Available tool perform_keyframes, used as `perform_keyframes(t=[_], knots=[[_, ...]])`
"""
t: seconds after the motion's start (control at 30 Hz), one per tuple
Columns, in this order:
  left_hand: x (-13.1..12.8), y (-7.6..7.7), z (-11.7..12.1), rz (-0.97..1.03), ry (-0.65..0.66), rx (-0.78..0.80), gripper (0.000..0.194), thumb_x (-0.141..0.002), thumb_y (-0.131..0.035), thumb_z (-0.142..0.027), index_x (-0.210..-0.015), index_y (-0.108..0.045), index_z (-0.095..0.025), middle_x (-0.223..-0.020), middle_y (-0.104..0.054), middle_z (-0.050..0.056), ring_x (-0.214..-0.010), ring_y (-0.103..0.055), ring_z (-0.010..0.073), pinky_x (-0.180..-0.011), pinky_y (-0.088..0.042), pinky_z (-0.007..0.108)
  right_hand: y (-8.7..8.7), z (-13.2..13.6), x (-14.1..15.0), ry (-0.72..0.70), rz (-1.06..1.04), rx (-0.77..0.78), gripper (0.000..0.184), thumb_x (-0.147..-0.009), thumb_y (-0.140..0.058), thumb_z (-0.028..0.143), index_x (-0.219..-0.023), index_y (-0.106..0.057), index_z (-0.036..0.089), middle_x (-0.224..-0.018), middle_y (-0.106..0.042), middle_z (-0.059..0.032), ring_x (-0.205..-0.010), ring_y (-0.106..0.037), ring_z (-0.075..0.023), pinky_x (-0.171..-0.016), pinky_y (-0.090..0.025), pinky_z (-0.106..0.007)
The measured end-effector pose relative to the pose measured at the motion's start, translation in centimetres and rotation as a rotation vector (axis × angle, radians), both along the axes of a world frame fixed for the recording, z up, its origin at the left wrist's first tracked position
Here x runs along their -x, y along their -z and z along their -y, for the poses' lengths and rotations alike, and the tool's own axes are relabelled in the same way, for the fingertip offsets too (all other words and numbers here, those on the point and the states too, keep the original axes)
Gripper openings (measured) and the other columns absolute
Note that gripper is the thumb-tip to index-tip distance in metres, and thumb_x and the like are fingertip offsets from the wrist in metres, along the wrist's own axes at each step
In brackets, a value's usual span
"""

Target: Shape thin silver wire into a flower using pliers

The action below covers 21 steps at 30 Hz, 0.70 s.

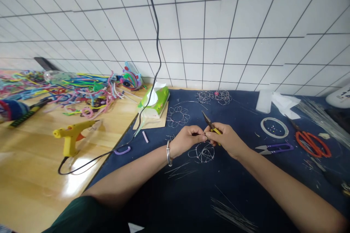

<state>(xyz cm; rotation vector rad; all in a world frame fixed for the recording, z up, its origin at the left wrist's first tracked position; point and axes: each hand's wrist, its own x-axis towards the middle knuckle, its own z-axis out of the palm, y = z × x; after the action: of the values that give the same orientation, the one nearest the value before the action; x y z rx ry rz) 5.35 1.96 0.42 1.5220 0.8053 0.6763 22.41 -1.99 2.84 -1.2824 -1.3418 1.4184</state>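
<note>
My right hand [226, 138] is closed around needle-nose pliers [207, 119] with yellow handles, their dark jaws pointing up and away. Its thumb and forefinger meet the fingertips of my left hand [188, 139], which is pinched on something small and dark that I cannot make out. Right below the fingertips is a round, tangled wire shape [205, 153] with a few pink spots; whether the fingers hold it is unclear. A flower-shaped wire ring [178, 116] lies beyond my left hand. Two bunched wire shapes [204, 97] [222, 97] rest near the wall.
Loose straight wires [232, 214] lie in front. To the right are purple snips [276, 147], orange-handled scissors [313, 143] and a white ring dish [274, 128] with beads. On the left stand a tissue pack [155, 101], a yellow glue gun [71, 136] with its cord, and colourful pipe cleaners [90, 94].
</note>
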Motion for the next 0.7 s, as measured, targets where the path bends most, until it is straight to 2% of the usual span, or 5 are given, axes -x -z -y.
perform_keyframes(t=[0.17, 0.4, 0.7], knots=[[0.2, 0.1, -0.1, -0.050, 0.019, -0.059, 0.018, -0.071, -0.064, -0.029, -0.069, -0.059, -0.012, -0.063, -0.049, -0.003, -0.058, -0.043, 0.0069, -0.056, -0.033, 0.020, 0.1, -0.1, -0.1, -0.003, 0.033, -0.041, 0.014, -0.071, -0.058, 0.031, -0.079, -0.058, 0.019, -0.062, -0.050, 0.0027, -0.053, -0.046, -0.0085, -0.053, -0.041, -0.024], [0.4, -0.4, -0.2, -0.031, 0.133, 0.032, 0.017, -0.076, -0.058, -0.029, -0.073, -0.057, -0.012, -0.064, -0.052, -0.002, -0.060, -0.046, 0.0075, -0.059, -0.036, 0.021, 0.2, -0.1, -0.2, -0.004, 0.069, -0.073, 0.012, -0.072, -0.055, 0.029, -0.080, -0.057, 0.020, -0.065, -0.051, 0.0024, -0.055, -0.047, -0.0093, -0.055, -0.041, -0.025], [0.6, -1.1, 0.0, -0.032, 0.179, 0.046, 0.018, -0.070, -0.066, -0.027, -0.077, -0.059, -0.012, -0.071, -0.056, 0.000, -0.062, -0.048, 0.0072, -0.062, -0.039, 0.022, -0.4, 0.1, -0.2, 0.007, 0.274, -0.198, 0.007, -0.074, -0.051, 0.023, -0.076, -0.056, 0.020, -0.064, -0.050, 0.0036, -0.058, -0.043, -0.0093, -0.057, -0.034, -0.024]])
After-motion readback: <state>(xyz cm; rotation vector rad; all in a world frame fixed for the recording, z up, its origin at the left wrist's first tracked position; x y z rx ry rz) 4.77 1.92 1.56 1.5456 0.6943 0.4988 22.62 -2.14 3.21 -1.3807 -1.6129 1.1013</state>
